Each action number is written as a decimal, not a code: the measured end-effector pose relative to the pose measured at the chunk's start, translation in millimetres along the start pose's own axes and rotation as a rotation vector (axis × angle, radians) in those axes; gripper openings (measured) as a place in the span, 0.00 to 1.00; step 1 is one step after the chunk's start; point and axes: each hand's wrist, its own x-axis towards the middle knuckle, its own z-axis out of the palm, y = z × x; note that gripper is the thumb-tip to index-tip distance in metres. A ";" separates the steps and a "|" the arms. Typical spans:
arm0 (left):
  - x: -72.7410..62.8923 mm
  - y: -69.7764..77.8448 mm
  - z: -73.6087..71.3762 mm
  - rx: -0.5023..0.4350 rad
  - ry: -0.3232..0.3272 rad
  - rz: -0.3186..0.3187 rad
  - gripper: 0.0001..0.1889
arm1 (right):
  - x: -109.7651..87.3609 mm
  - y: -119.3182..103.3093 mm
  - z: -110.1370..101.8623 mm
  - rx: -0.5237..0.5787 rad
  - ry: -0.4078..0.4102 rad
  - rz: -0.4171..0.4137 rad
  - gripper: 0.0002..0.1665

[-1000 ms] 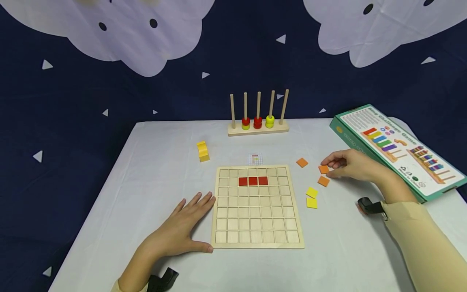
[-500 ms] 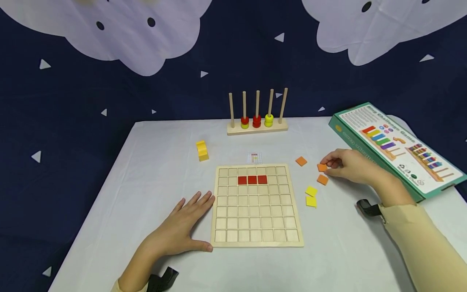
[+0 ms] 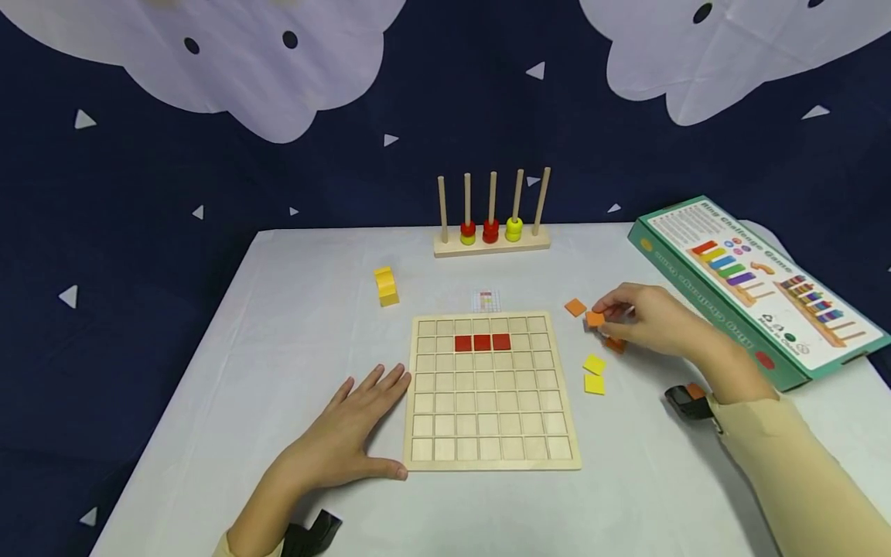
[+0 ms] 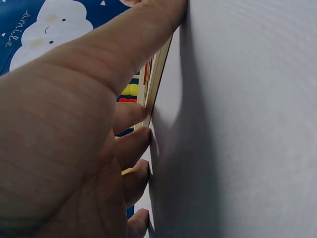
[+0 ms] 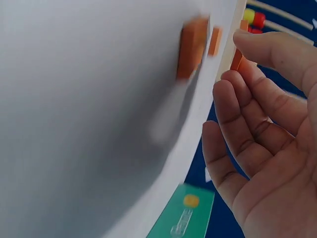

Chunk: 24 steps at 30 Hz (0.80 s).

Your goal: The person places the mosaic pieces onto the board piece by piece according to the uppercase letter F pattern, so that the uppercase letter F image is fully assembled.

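Note:
Between thumb and fingers, my right hand (image 3: 650, 321) pinches an orange square tile (image 3: 595, 319); in the right wrist view this tile (image 5: 237, 59) is raised off the cloth. A second orange tile (image 3: 575, 307) lies just left of it, and a third orange tile (image 3: 616, 346) is partly hidden under the hand. My left hand (image 3: 334, 445) rests on the table with fingers spread, the index fingertip and thumb at the left edge of a wooden grid board (image 3: 490, 467). Three red tiles (image 3: 482, 343) sit side by side in the board's second row from the back.
Two yellow tiles (image 3: 595, 384) lie right of the board. Behind it are a small pattern card (image 3: 486, 301) and a peg stand (image 3: 459, 248) with red and yellow rings. A yellow wavy block (image 3: 386, 287) stands back left, a green game box (image 3: 724, 286) at right.
My right hand has lifted the orange tile from the cloth and carried it a little left toward the board. My left hand stays in place.

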 end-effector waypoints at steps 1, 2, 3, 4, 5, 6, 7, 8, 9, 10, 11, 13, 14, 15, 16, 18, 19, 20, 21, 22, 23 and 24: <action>0.1 0.0 -0.1 0.001 0.000 0.001 0.66 | 0.0 -4.2 2.4 0.004 0.002 -0.005 0.15; 0.1 -0.1 -0.1 0.002 0.000 0.001 0.66 | -0.1 -8.2 4.7 0.008 0.003 -0.017 0.15; 0.0 -0.2 0.0 0.002 0.000 0.002 0.66 | -0.3 -12.6 6.7 0.011 0.005 -0.028 0.16; -0.1 -0.4 0.0 0.003 0.001 0.004 0.66 | -0.3 -17.3 8.8 0.012 0.011 -0.040 0.15; 0.0 -0.4 0.0 0.003 0.001 0.004 0.66 | -0.2 -21.9 10.8 0.014 0.018 -0.056 0.15; -0.1 -0.3 -0.1 0.003 0.002 0.004 0.66 | 0.2 -26.3 12.8 0.018 0.022 -0.073 0.14; -0.2 -0.2 -0.2 0.002 0.003 0.005 0.66 | 0.8 -30.8 14.6 0.019 0.023 -0.090 0.14; -0.2 -0.1 -0.2 0.003 0.003 0.005 0.66 | 1.6 -35.5 16.3 0.026 0.020 -0.104 0.14; -0.3 0.0 -0.3 0.003 0.003 0.006 0.66 | 2.7 -40.0 17.9 0.030 0.016 -0.117 0.14; -0.2 0.2 -0.4 0.004 0.003 0.005 0.66 | 4.1 -44.3 19.7 0.033 0.012 -0.129 0.14; -0.2 0.5 -0.6 0.005 0.002 0.004 0.66 | 5.6 -48.5 21.3 0.037 0.006 -0.138 0.13; -0.1 0.6 -0.9 0.006 0.002 0.002 0.66 | 8.5 -56.6 24.5 0.042 -0.009 -0.151 0.14; -0.1 0.6 -1.0 0.007 0.001 0.001 0.66 | 9.9 -60.4 26.2 0.048 -0.016 -0.155 0.14; 0.0 0.7 -1.2 0.007 0.001 0.000 0.66 | 11.2 -64.3 27.9 0.053 -0.021 -0.160 0.13; 0.1 0.8 -1.4 0.008 0.000 -0.001 0.66 | 12.5 -68.0 29.8 0.058 -0.025 -0.167 0.13; 0.1 0.9 -1.8 0.009 -0.001 -0.004 0.66 | 15.2 -75.3 33.8 0.065 -0.032 -0.186 0.13; 0.2 1.0 -1.9 0.010 -0.002 -0.004 0.66 | 16.3 -79.0 35.8 0.070 -0.035 -0.199 0.13; 0.2 1.1 -2.0 0.011 -0.004 -0.004 0.66 | 17.8 -82.6 38.0 0.072 -0.037 -0.209 0.13; 0.3 1.2 -2.1 0.012 -0.005 -0.004 0.66 | 19.2 -86.3 40.1 0.070 -0.039 -0.220 0.13; 0.3 1.2 -2.2 0.015 -0.006 -0.004 0.66 | 20.6 -90.0 42.3 0.066 -0.041 -0.230 0.13; 0.3 1.3 -2.2 0.015 -0.006 -0.004 0.66 | 22.0 -93.7 44.4 0.064 -0.046 -0.238 0.13; 0.3 1.3 -2.2 0.015 -0.006 -0.004 0.66 | 23.4 -97.8 46.4 0.061 -0.051 -0.249 0.13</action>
